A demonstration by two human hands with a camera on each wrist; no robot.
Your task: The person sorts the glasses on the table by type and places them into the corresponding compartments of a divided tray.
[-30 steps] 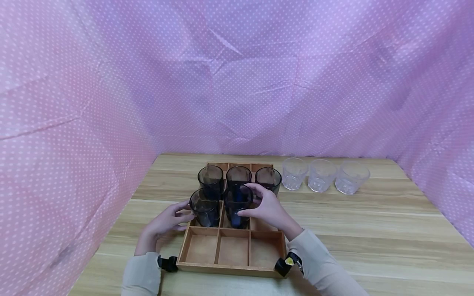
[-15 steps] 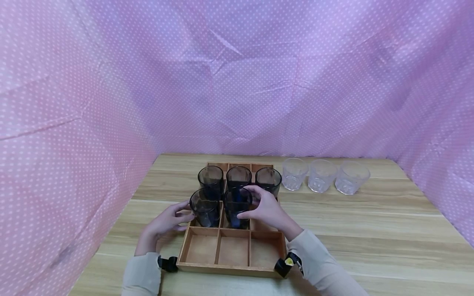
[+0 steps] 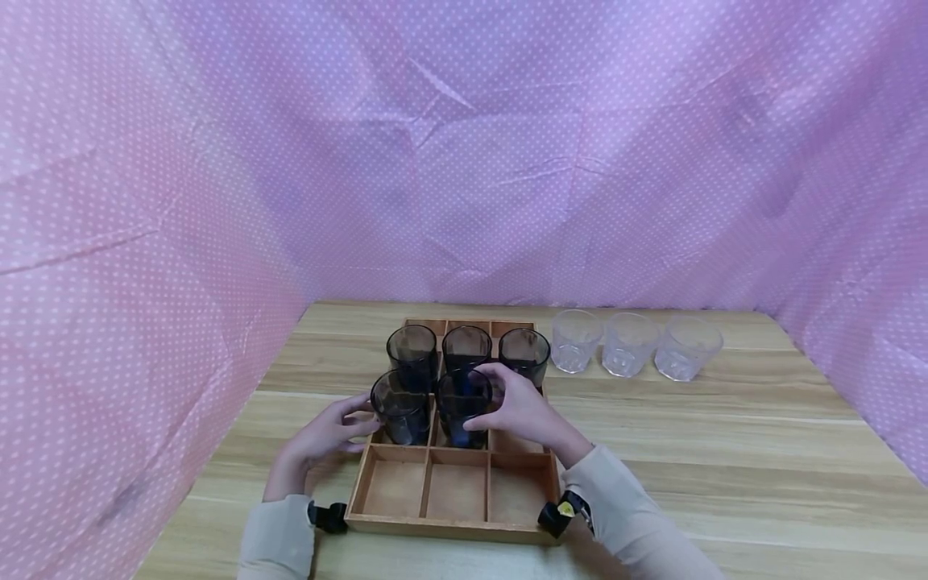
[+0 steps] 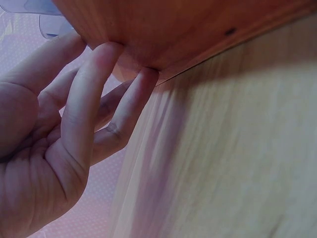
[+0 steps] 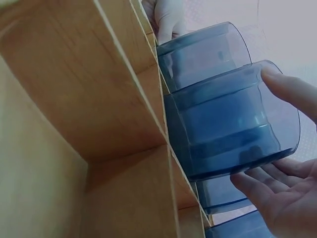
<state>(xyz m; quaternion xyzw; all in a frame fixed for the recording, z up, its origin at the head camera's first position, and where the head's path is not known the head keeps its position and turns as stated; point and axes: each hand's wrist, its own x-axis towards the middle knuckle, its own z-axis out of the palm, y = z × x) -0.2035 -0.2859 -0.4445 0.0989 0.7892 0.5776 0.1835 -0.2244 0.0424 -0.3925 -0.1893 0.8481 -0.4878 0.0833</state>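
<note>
My right hand (image 3: 524, 405) grips a dark tinted glass tumbler (image 5: 225, 126), thumb near the rim and fingers round the far side. This tumbler stands upright in the middle compartment of a divided wooden tray (image 3: 455, 528). To its left, a second dark tumbler (image 3: 401, 409) sits in the neighbouring compartment. My left hand (image 3: 329, 433) rests at the tray's left side. In the left wrist view, the fingertips (image 4: 147, 74) touch the tray's outer wall, the fingers slightly bent. The held tumbler's base is partly hidden by the dividers.
Behind stand more dark tumblers: one at the left (image 3: 412, 350), one in the middle (image 3: 467, 345) and one at the right (image 3: 525, 349). Three clear tumblers (image 3: 629, 345) line up on the wooden table (image 3: 696, 459) to the tray's right. A pink dotted cloth (image 3: 464, 201) surrounds the table.
The tumbler in my right hand has come down slightly into its compartment, the hand lowering a little with it. My left hand stays where it was.
</note>
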